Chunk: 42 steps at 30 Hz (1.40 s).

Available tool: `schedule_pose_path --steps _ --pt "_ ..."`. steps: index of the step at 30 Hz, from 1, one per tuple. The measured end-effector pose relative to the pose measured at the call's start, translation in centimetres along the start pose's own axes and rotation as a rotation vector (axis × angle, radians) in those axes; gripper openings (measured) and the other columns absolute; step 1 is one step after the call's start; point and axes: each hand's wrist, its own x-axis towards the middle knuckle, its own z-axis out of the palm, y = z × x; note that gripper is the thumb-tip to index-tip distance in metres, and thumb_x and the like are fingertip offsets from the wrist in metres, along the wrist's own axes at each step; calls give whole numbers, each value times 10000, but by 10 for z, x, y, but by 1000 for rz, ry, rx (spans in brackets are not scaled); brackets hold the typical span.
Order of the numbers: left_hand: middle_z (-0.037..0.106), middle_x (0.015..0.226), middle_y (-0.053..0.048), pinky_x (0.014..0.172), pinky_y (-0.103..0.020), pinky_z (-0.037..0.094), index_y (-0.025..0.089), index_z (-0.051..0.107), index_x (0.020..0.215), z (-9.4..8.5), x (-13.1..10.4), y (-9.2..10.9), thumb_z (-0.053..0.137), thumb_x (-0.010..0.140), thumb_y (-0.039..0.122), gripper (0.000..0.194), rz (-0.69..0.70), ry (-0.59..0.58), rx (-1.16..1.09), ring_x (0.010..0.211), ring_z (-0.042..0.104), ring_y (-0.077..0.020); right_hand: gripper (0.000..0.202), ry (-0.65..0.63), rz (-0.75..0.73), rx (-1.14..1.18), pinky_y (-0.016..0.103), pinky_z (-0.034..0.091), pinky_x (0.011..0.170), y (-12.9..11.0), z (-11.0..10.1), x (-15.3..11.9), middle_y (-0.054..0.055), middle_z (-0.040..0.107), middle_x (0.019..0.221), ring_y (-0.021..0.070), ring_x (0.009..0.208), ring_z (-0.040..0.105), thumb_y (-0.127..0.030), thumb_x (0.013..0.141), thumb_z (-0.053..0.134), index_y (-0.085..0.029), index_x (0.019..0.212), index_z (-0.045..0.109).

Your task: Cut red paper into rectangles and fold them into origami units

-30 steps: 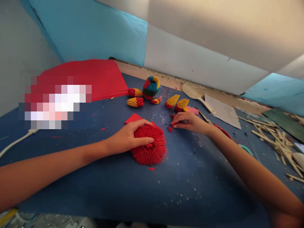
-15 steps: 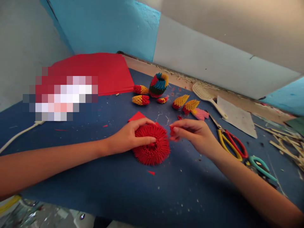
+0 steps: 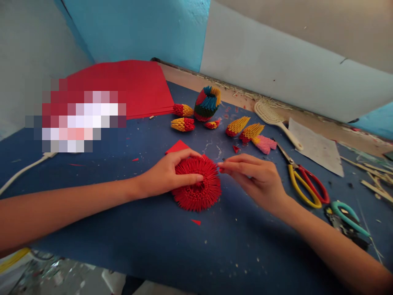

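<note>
A round disc of folded red paper pieces (image 3: 199,196) lies on the blue tabletop (image 3: 147,233), its pointed pieces fanning outward around a small central hole. My left hand (image 3: 172,170) grips it from the left, thumb over the middle and fingers at its far edge. At the disc's right rim, my right hand (image 3: 258,176) pinches a small red folded paper piece, mostly hidden by the fingertips. Part of a flat red paper (image 3: 179,145) shows behind my left hand. A loose red scrap (image 3: 196,222) lies in front of the disc.
Beyond my hands stand a multicoloured folded-paper pot (image 3: 207,104) and several red-and-yellow paper cones (image 3: 238,126). Scissors (image 3: 302,180), teal-handled pliers (image 3: 346,219), a hairbrush (image 3: 276,121) and a whitish sheet (image 3: 317,145) lie right. Red paper sheets (image 3: 144,90) are stacked at back left.
My right hand has turned slightly, its fingers closing into a tighter pinch with the small red piece at the disc's rim. My left hand keeps its hold. The view has shifted a little.
</note>
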Motion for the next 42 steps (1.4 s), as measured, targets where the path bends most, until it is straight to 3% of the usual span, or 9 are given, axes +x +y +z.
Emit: schedule_pose_path --steps 7,12,18,22,25,28,31,35,42 --pt "656 976 0 795 -243 506 174 538 1037 0 0 1 651 734 327 358 2 0 20 904 630 -161 227 -4 -100 -125 212 539 710 2 0 -2 14 704 900 117 793 669 -68 828 525 -234 911 656" --pt "658 972 6 789 -236 503 179 535 1043 0 0 0 655 733 323 363 -4 -12 11 898 631 -154 226 37 -73 -119 222 547 712 2 0 -1 18 712 890 121 781 676 -68 822 535 -228 935 649" --pt "663 964 7 781 -221 506 177 537 1053 -1 0 -1 661 731 303 367 3 -14 0 889 634 -146 194 -16 -114 -130 201 537 694 4 2 -1 22 713 868 116 782 676 -70 817 547 -204 925 637" --pt "667 948 10 760 -215 510 177 541 1039 0 0 -2 666 727 300 358 -5 -18 -25 867 638 -140 178 -23 -93 -160 182 523 628 3 2 -2 -2 713 806 94 678 666 -98 824 560 -219 939 621" --pt "668 936 13 765 -229 510 184 556 1021 1 -1 -1 674 719 301 346 13 -7 -37 859 638 -144 188 -67 -76 -107 181 523 668 -1 0 0 3 714 840 98 738 671 -91 830 544 -214 945 625" --pt "656 958 11 790 -244 502 189 560 1014 2 -2 1 675 715 304 341 63 41 8 879 625 -148 173 -75 4 1 198 528 702 -9 -1 4 11 713 869 114 789 671 -106 827 546 -208 926 646" --pt "636 963 12 778 -231 496 191 528 1023 4 -5 5 648 738 296 327 88 73 67 872 610 -137 91 -4 190 120 213 539 642 -17 3 7 3 709 795 120 704 670 -162 807 590 -213 856 647" --pt "625 856 28 671 -210 497 203 502 1000 9 -10 8 643 739 324 320 41 94 64 754 610 -121 142 59 401 340 254 567 640 -24 9 7 0 696 750 145 673 678 -221 751 662 -215 815 535" --pt "620 755 51 575 -177 471 204 514 941 13 -9 7 684 700 334 321 -15 120 -2 662 603 -103 190 34 451 395 244 564 632 -25 12 6 8 687 750 141 677 677 -213 745 665 -205 789 481"
